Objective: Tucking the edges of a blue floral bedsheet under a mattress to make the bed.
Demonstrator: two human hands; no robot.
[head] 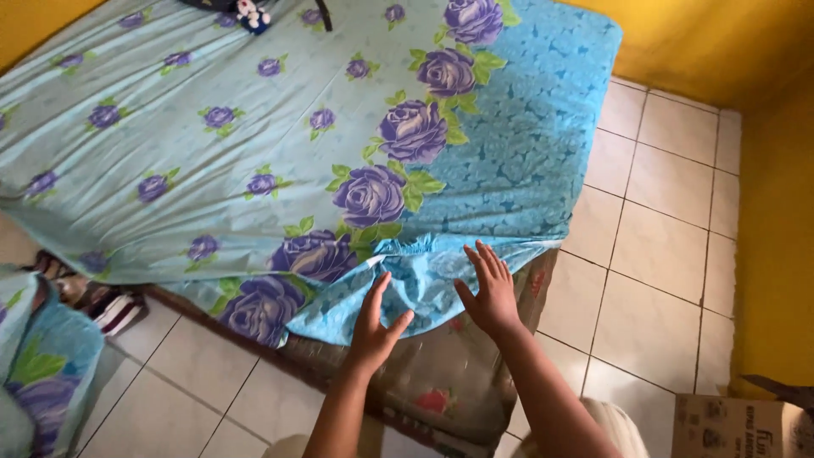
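Head view, looking down over a bed corner. Centre of frame: left hand point(374, 326), fingers spread and flat, palm down on the hanging edge of the bedsheet point(254, 161), gripping nothing. Just right of it: right hand point(487, 293), fingers likewise splayed, laid against the same blue border of the sheet, nothing pinched. Hands near each other, not touching.

Sheet itself: light turquoise with purple roses and green leaves, a darker blue patterned band along the right side; spread across the upper left and middle of the frame, smooth on top, bunched and loose at the lower corner under both hands. Beneath that loose corner, in the lower centre: bare side of the mattress point(441, 382), brownish with a faded flower print, uncovered.

Lower right corner: cardboard box point(738, 427), only its top part in frame, contents impossible to tell. Left edge: matching floral cloth point(42, 365), folded over. Upper centre edge: small toy point(252, 13) lying on the sheet. Right side: pale tiled floor point(661, 246) meeting a yellow wall point(776, 212).
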